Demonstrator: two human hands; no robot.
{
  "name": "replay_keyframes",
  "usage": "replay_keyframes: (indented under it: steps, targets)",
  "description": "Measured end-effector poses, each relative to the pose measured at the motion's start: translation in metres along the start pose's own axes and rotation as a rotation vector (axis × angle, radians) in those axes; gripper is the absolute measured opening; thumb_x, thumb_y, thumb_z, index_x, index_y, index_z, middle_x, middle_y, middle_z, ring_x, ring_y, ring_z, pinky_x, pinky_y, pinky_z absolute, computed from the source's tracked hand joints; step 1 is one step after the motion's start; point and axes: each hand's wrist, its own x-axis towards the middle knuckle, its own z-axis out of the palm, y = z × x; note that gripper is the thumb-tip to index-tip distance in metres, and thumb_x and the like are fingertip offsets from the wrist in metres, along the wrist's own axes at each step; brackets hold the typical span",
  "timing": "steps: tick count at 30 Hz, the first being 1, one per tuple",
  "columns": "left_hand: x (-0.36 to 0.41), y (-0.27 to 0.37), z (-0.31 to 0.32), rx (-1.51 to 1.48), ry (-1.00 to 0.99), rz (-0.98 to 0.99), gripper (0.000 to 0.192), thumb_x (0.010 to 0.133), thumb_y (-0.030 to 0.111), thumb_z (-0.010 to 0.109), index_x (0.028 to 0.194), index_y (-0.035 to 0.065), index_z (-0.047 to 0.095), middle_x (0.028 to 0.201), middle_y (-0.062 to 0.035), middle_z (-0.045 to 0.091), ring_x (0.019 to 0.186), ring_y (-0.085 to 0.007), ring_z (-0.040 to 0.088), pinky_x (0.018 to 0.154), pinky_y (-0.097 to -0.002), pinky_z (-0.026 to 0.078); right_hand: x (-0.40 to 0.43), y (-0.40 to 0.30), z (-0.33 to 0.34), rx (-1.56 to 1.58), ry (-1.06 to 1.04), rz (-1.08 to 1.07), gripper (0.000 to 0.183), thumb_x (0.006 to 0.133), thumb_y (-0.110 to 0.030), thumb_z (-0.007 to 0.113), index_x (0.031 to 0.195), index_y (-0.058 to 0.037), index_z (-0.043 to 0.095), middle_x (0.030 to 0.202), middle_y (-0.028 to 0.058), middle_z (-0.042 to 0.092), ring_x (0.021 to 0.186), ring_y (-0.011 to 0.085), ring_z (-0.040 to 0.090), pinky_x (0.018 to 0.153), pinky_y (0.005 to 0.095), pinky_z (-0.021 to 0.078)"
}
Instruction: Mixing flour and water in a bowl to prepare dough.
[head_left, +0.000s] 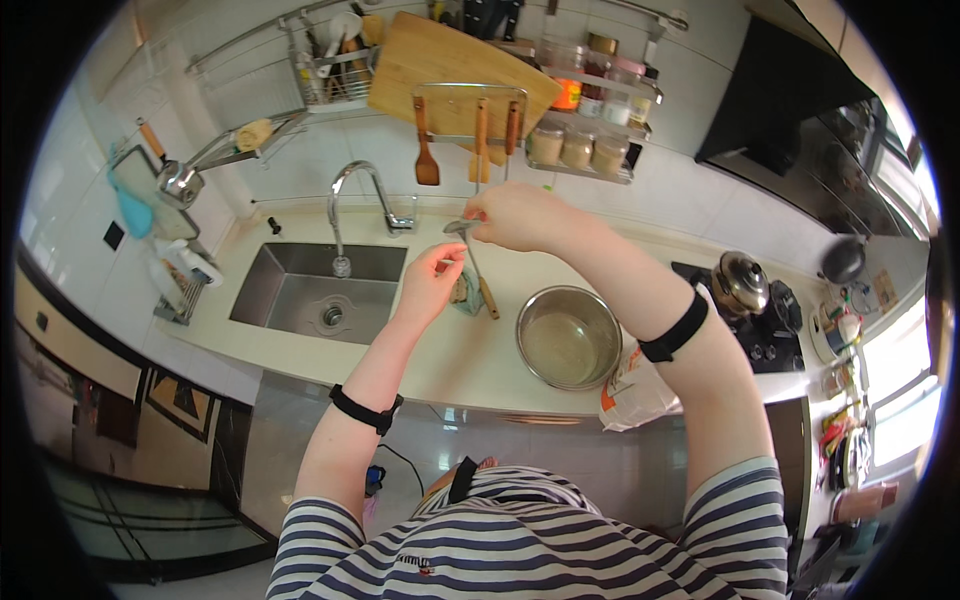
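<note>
My right hand reaches over the back of the counter, its fingertips pinched on the grey metal head of a ladle-like utensil. A thin metal shaft runs from there toward the front, ending in a wooden handle over the counter. My left hand hovers just in front of the metal head, fingers curled and a little apart, with nothing visible in them. Beneath the shaft lies a pale green bag or cloth, partly hidden by the left hand. A round stainless steel pot with cloudy, pale contents stands to the right.
Left is a steel sink under a curved chrome faucet. A white plastic bag sits by the counter's front edge, under my right forearm. Wooden-handled utensils, including a spatula, hang from a wall rack. A lidded pot stands on the stove.
</note>
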Motion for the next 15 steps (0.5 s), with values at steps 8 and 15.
replay_keyframes:
  steps: [8,15]
  targets:
    - [-0.010,-0.014,-0.057,-0.126,0.048,-0.095,0.023,0.086,0.010,0.057,0.108,0.0046,0.059,0.088,0.0004,0.058,0.074,-0.0063,0.052,0.068,-0.0209,0.043,0.059,-0.047,0.028,0.492,0.134,-0.143,0.037,0.079,-0.025,0.059,0.110,-0.0063,0.061,0.101,0.0117,0.065,0.086,0.0242,0.063,0.078,0.0346,0.0487]
    - [0.002,-0.060,-0.086,-0.128,-0.022,-0.178,0.013,0.087,0.010,0.056,0.096,0.0018,0.060,0.082,-0.0018,0.060,0.073,-0.0090,0.055,0.066,-0.0240,0.045,0.104,-0.078,0.095,0.375,0.170,-0.081,0.034,0.074,-0.029,0.061,0.101,-0.0086,0.065,0.095,0.0125,0.066,0.089,0.0269,0.063,0.079,0.0369,0.0491]
